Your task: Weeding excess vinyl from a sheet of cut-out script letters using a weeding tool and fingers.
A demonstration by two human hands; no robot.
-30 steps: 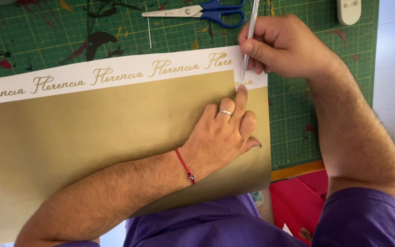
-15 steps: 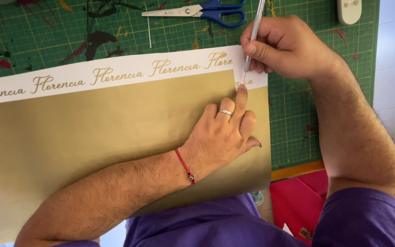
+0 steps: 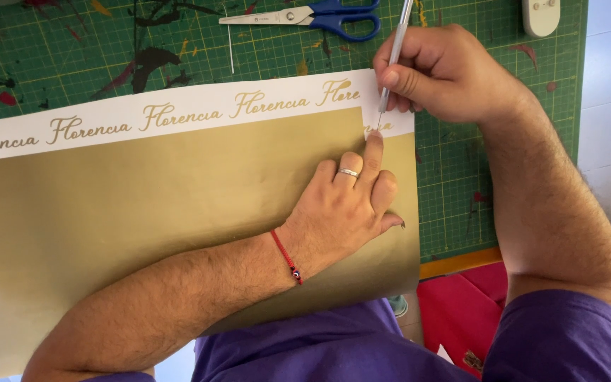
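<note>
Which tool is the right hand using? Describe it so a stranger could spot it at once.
Start at the green cutting mat and the gold sheet on it. At the sheet's upper right corner, the right hand pinches a thin silver pen-like tool, its tip beside the left hand forefinger. Unlike the blue-handled scissors above, it is one slim rod.

A gold sheet (image 3: 143, 212) with a white strip lies on a paint-splattered green gridded mat (image 3: 72, 64), near blue-handled scissors (image 3: 305, 14).

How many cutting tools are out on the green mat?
2. The scissors lie at the mat's top edge, untouched; the thin craft knife is in the right hand, its tip on the gold sheet. Others may lie out of view.
</note>
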